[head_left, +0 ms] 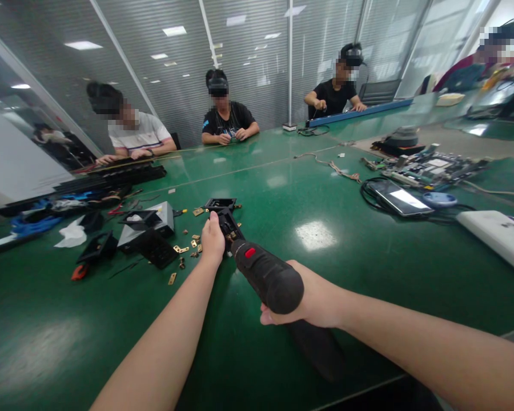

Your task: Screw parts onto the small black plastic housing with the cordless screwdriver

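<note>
My right hand [302, 297] is wrapped round the grip of a black cordless screwdriver [268, 277] with a red button on top. Its nose points away from me, at a black plastic housing [228, 224]. My left hand [213, 237] grips that housing from its left side, thumb on top. Brass-coloured parts show at the driver's tip; whether the bit sits in a screw I cannot tell. Small brass plates [181, 249] and screws lie loose just left of my left hand. Another black frame [221, 204] rests just beyond the housing.
Left stands a grey metal box [163, 220] among black parts and an orange-tipped piece [80, 272]. At right are a phone [400, 198] with a cable, circuit boards [437, 165] and a white case [497, 237]. Several people sit across the green table [278, 171].
</note>
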A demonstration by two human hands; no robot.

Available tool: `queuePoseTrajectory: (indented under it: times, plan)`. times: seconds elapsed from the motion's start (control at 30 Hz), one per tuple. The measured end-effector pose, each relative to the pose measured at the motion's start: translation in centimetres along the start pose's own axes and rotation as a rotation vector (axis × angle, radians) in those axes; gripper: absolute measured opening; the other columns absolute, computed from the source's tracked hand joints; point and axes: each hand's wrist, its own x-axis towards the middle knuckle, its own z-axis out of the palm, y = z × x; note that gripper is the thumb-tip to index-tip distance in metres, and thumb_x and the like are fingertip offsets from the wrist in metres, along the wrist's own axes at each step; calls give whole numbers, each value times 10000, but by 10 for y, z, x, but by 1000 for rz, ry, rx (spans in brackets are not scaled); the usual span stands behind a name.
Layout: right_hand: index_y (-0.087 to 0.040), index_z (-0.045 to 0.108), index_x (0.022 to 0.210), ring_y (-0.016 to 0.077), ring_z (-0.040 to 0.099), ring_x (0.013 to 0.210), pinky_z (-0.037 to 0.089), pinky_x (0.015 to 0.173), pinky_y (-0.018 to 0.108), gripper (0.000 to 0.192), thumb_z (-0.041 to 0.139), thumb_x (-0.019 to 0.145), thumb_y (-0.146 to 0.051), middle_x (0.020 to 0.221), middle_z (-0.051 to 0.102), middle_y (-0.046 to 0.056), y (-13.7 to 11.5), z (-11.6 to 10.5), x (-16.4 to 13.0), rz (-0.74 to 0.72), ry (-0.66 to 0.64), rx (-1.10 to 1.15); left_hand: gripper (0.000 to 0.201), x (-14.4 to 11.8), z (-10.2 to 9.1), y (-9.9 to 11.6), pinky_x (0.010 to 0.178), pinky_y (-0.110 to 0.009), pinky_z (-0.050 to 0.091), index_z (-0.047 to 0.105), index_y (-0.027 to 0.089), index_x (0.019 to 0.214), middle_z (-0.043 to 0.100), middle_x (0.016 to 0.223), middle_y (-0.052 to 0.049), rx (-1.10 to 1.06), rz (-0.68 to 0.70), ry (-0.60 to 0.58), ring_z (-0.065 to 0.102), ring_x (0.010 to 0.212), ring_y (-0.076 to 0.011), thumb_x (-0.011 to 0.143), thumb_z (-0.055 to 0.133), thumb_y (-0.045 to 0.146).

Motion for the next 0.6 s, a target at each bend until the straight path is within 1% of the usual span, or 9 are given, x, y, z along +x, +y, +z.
queuePoseTrajectory:
  times: [0.1,0.2,0.37,0.5,0.6]
  plan:
    - [-176,734,712,224,688,728,547,703,362,373,997,594,-413,770,772,61,-1,-2,0,30,-14,-28,942,0,0,0,986,-441,570,718,204,900,791,977,-135,-45,-19,-23,735,1019,-323,860,364,1075]
    - [-175,742,708,232,712,728,565,715,369,351,983,603,-407,762,784,70,-1,-3,0,48,-41,-26,949,0,-1,0,958,-434,563,711,205,898,773,950,-122,-43,-18,-27,723,988,-314,846,367,1088]
    - [-183,731,656,202,689,672,534,653,325,316,994,626,-357,672,749,31,-1,-3,0,45,-65,18,941,-1,-1,1,945,-438,568,707,206,890,773,941,-120,-33,-26,-20,717,963,-312,861,358,1079]
    - [-183,735,683,183,683,636,538,646,314,350,1040,610,-337,662,750,11,1,-3,0,44,-79,86,910,0,0,-1,971,-422,571,716,204,925,784,989,-133,-55,-28,-37,724,1019,-313,883,380,1048]
    - [-179,734,704,178,682,628,535,649,314,382,1058,606,-355,664,753,11,2,-4,0,37,-78,76,902,1,-1,-2,960,-413,568,719,201,954,786,1013,-138,-69,-50,-51,727,1029,-313,888,384,1036]
